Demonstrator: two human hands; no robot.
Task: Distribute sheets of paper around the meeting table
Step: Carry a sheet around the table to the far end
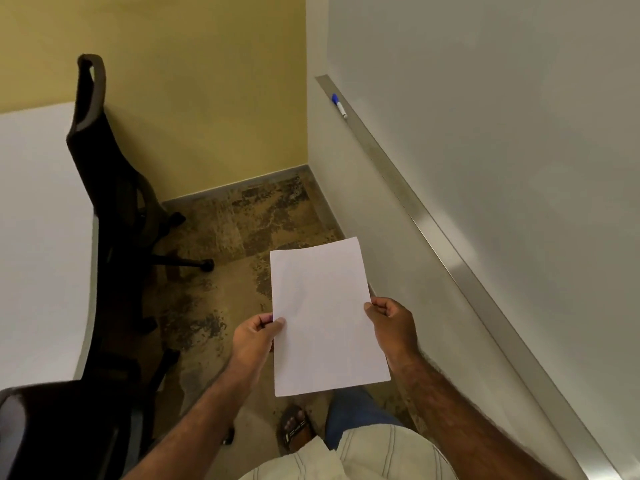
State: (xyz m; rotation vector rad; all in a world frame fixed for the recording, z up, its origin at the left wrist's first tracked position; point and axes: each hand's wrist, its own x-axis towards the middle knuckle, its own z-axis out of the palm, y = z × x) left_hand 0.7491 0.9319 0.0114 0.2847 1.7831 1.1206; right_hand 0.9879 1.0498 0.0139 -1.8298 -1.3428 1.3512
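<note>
- Yellow wall (194, 81) and a grey-white wall meet in a corner ahead, above a mottled brown tiled floor (225, 230).
- Along the grey-white wall runs a whiteboard (502, 98) with a metal tray (433, 223) at its lower edge; a blue-capped marker (339, 105) lies near the tray's far end.
- On the opposite side stands the white meeting table (38, 220), with a dark office chair (104, 161) pushed against its edge and a second chair (52, 431) nearer the person.
- White sheets of paper (325, 317) are held in the air over the floor, between table and whiteboard, not touching either.
- The left hand (254, 341) pinches the paper's left edge, thumb on top.
- The right hand (393, 322) grips the right edge, fingers curled round it.
- Below the paper a sandalled foot (294, 427) rests on the floor.
</note>
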